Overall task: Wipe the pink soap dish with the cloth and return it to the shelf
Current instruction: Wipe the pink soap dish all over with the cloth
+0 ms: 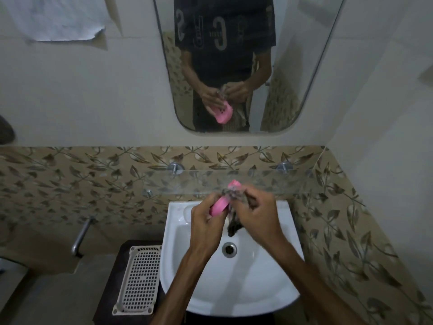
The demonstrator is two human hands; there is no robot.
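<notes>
My left hand (206, 221) grips the pink soap dish (220, 205), tilted on edge above the white sink (269, 289). My right hand (253, 216) pinches a dark patterned cloth (234, 207) against the dish's upper end, and a loose tail of the cloth hangs down over the basin. A glass shelf (276, 181) runs along the wall just behind and above my hands. The mirror (293, 66) shows the same dish and hands.
A white perforated plastic basket (138, 280) lies on a dark stand left of the sink. A metal pipe handle (80, 235) sticks out of the leaf-patterned tile wall at left. The sink drain (229, 249) lies below my hands.
</notes>
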